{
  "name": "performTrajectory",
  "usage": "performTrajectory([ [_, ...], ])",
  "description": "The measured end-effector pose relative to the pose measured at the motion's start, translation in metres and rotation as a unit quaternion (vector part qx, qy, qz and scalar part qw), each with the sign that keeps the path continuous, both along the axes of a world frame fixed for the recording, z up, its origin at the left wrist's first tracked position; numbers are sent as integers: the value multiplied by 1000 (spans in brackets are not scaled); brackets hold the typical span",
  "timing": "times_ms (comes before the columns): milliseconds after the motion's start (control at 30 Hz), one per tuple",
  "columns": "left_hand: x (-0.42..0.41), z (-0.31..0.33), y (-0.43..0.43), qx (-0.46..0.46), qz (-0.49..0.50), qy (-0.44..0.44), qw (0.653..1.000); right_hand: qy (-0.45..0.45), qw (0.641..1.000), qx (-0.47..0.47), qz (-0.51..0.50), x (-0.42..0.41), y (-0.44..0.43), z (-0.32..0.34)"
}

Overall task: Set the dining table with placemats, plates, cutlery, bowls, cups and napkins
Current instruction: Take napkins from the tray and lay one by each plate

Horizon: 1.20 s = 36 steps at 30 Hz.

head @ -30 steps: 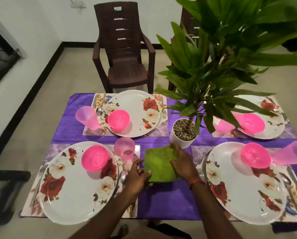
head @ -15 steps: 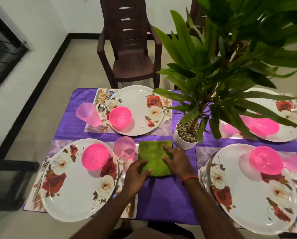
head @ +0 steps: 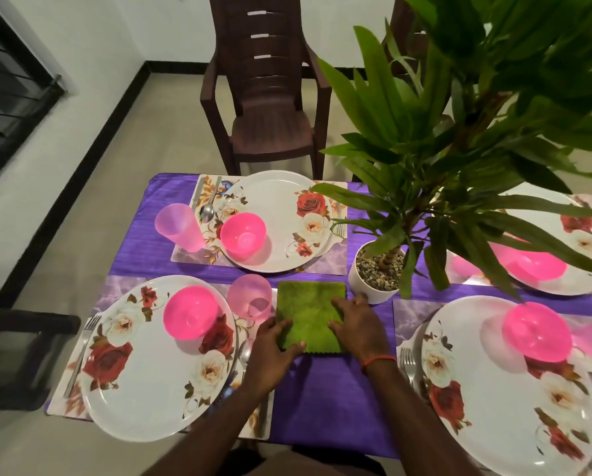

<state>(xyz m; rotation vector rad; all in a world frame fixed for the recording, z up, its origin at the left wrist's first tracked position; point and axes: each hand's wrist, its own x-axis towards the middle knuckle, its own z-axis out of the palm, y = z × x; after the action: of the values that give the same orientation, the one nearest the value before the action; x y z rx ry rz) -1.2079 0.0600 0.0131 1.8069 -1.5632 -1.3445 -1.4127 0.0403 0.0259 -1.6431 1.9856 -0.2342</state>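
A folded green napkin [head: 308, 314] lies flat on the purple tablecloth [head: 322, 407] between the two near settings. My left hand [head: 274, 341] rests on its lower left edge, thumb on the cloth's front corner. My right hand [head: 356, 321] lies flat on its right side, fingers straight. The near left plate [head: 143, 365] carries a pink bowl [head: 190, 312], with a pink cup [head: 250, 300] beside the napkin and a fork [head: 81, 352] to its left. The far left plate [head: 281, 218] has a pink bowl [head: 243, 233], cup [head: 178, 226] and spoon [head: 208, 207].
A potted plant [head: 377, 273] stands just right of the napkin, its leaves hanging over the two right settings. The near right plate [head: 514, 389] holds a pink bowl [head: 535, 331]; a fork [head: 406, 365] lies beside it. A brown chair [head: 267, 108] faces the far side.
The napkin has slid leftward, away from the pot and up against the pink cup, with both hands staying on it. The view has moved closer.
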Motion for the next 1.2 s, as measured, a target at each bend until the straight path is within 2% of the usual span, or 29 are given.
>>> performTrajectory([
  [67, 0, 0, 1, 2, -4, -9, 1000, 44, 997, -52, 34, 5, 4, 0],
  [167, -1, 1, 2, 3, -6, -21, 1000, 52, 987, -113, 100, 17, 4, 2],
  [333, 0, 7, 1, 0, -29, -34, 999, 108, 967, -81, 216, 31, 0, -2],
  [467, 3, 7, 0, 2, -52, -36, 998, 133, 966, -44, 219, 24, 1, -8],
  [900, 1, 4, 3, -15, -60, -75, 995, 176, 959, -44, 217, 27, -2, -10],
  [1200, 10, 8, 7, -15, -90, -101, 991, 162, 959, -15, 230, 33, -4, 0],
])
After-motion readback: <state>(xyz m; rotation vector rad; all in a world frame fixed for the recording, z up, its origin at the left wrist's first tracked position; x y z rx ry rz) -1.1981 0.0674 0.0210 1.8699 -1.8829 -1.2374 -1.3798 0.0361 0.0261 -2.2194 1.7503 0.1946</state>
